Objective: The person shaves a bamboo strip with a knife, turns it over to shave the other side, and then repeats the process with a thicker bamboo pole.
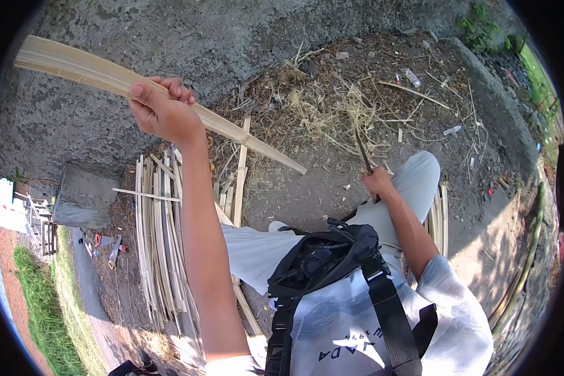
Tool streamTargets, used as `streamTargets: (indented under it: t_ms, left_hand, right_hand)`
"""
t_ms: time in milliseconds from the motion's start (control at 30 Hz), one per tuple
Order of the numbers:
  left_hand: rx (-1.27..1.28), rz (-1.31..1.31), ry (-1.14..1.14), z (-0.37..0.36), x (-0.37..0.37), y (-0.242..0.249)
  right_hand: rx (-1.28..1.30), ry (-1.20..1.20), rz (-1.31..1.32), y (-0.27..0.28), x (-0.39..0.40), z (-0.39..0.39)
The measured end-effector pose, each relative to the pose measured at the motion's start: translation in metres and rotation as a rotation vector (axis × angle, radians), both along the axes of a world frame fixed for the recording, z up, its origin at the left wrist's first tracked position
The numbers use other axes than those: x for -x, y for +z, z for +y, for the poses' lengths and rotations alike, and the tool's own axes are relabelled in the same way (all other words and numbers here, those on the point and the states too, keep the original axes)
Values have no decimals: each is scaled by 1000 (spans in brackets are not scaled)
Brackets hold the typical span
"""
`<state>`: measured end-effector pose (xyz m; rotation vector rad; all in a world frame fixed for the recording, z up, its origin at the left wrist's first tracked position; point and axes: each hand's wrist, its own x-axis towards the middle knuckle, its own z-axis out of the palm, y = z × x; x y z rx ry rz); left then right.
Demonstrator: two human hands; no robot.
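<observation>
My left hand (pixel 164 111) is raised at the upper left, its thumb and fingers closed round a long pale split bamboo strip (pixel 232 130). The strip slants from the upper left down toward the middle, and a node shows near its lower end. By my right knee, my right hand (pixel 377 183) grips a knife with a long dark blade (pixel 362 150). The handle is mostly hidden in my fist. The blade points away from me over the shavings, apart from the strip.
Many bamboo strips (pixel 160 244) lie piled to my left, with more beside my right leg (pixel 444 219). Fibrous shavings (pixel 319 103) cover the ground ahead, below a rough concrete wall (pixel 188 37). A saw (pixel 114 252) lies at far left, and bamboo poles (pixel 525 269) at right.
</observation>
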<state>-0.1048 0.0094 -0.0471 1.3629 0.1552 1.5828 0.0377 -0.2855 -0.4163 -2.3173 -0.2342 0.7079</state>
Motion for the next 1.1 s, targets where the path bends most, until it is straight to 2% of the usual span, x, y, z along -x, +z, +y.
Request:
streamTargets:
  t_ms: [200,533,600,700,800,900,933,1033,1100]
  left_hand:
    - [12,-22,43,6,9,-3]
    - [50,-19,66,9,42,-11]
    - [51,22,-42,17,50,-9]
    - [44,57,-218,26,47,2]
    - [58,123,-467,43,39,11]
    - [-39,273,-671,68,30,13]
    - [-9,320,-648,69,27,14]
    - [-68,327,-783,83,17,18]
    - [2,310,-747,84,11,21]
  right_hand:
    - [26,12,37,15,2,2]
    - [55,37,1,9,-1,1]
    - [81,38,-6,-1,-2,0]
    - [47,0,-176,-20,-3,-1]
    - [12,-4,-187,-23,-4,1]
    - [18,-8,-144,-24,-5,2]
    - [20,-5,-138,-26,-4,2]
    - [24,1,-129,-27,-5,4]
    - [32,6,-125,-23,-4,4]
